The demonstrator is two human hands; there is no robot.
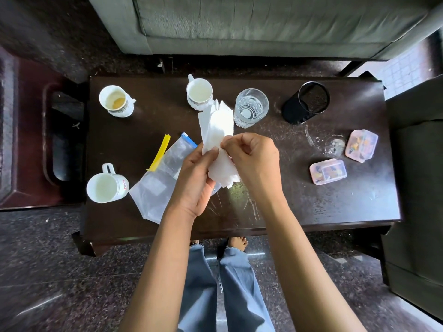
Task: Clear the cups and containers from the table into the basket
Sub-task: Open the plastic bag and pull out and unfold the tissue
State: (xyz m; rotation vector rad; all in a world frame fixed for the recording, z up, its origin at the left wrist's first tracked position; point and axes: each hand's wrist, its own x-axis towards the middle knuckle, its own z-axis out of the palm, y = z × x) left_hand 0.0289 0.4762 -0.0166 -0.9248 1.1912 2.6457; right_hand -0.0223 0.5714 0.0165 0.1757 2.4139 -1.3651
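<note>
one saucered cup [112, 99] holds brown dregs

A grey sofa [263, 17] fills the top of the frame. Two clear zip bags [155, 185], one with a yellow seal and one with a blue, lie left of centre beside a crumpled white tissue [217, 125]. Dark speckled floor [60, 271] spans the bottom.

On the dark brown table [311, 207], along the top, stand a dirty cup [115, 100], a white cup [199, 92], a clear glass [250, 107] and a black mesh pot [306, 101]. At the right lie an upper pink box [362, 145] and a lower pink box [328, 171]. At the lower left are a white mug [106, 184] and a plastic bag [153, 188].
</note>
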